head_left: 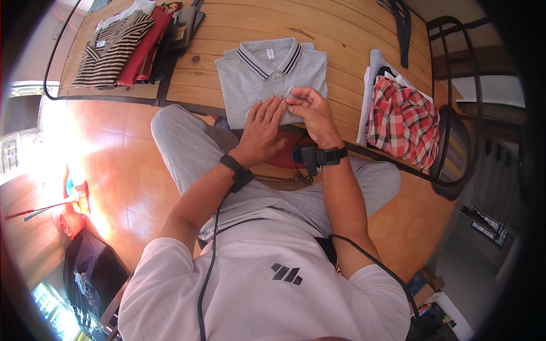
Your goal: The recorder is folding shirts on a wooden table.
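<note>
A grey polo shirt (244, 85) lies folded on the wooden table in front of me, its collar with dark stripes at the far side. My left hand (264, 122) rests flat on the near part of the shirt, fingers stretched out and close together. Just beside its fingertips, my right hand (311, 113) is over the shirt's right half near the button placket. Its thumb and forefinger come together in a pinch, while the other fingers curl. What sits between those fingertips, if anything, is too small to tell. Both wrists wear black straps.
Folded clothes, with a striped shirt (111, 48) and a red garment (142, 48), lie at the table's far left. A red checked shirt (401, 122) lies on a pile at the right edge, near a black metal frame (475, 102). Black cables (213, 267) run along my body.
</note>
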A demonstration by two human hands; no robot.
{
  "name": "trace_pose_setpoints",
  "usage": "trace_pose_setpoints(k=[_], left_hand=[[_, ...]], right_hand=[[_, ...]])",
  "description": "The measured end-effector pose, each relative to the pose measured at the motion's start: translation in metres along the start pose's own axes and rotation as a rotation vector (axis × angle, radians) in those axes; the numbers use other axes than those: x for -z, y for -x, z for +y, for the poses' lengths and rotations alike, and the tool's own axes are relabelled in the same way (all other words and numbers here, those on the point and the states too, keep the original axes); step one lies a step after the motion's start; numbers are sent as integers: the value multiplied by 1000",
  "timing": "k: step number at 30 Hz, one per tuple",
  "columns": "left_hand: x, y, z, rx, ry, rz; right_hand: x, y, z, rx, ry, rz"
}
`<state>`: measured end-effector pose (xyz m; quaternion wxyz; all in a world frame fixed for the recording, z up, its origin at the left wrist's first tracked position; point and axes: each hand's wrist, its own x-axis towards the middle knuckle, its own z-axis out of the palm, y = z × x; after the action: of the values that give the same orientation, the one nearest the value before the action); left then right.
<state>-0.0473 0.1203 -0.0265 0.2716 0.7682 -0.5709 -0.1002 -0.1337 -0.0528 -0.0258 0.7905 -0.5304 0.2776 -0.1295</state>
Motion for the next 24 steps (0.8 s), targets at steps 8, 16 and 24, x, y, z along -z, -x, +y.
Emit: trace_pose_setpoints(k=[8,16,24], left_hand=[[0,0,0,-3,-4,-1],[0,1,-1,-8,-6,6],[-1,1,-1,-3,-10,0]], right_hand=[[-2,0,-2,-7,4,4],[-2,-2,-1,-4,25,9],[-2,-2,1,6,44,14]])
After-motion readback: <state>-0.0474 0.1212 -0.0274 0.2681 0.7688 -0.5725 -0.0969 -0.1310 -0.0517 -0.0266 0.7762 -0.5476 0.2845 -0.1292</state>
